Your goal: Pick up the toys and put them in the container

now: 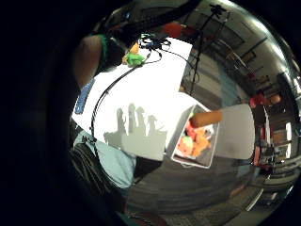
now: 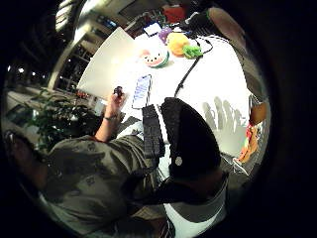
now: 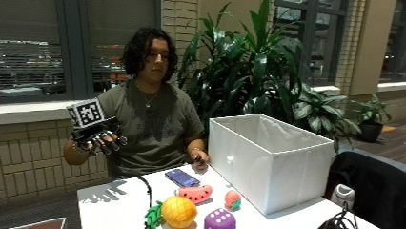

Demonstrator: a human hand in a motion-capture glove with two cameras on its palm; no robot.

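Note:
My gloved right hand (image 3: 101, 139) is raised in the air at the table's left end, fingers spread and hanging, holding nothing. Its shadow falls on the white table (image 1: 141, 89). The toys lie at the table's near end: a yellow pineapple (image 3: 178, 211), a watermelon slice (image 3: 195, 193), a peach (image 3: 233, 199) and a purple die (image 3: 219, 220). The tall white container (image 3: 273, 160) stands to the right of them, and no contents show. The thumb side palm view shows the watermelon (image 2: 156, 58), pineapple (image 2: 177, 43), die (image 2: 165, 33) and container (image 2: 111, 59) well away from the hand.
A blue phone (image 3: 182, 178) lies in front of the person. The bare left hand (image 3: 200, 161) rests by it, holding a small black object. A black cable (image 3: 149, 191) runs across the table. A grey bin (image 1: 209, 153) with orange and red toys sits beyond the table's edge.

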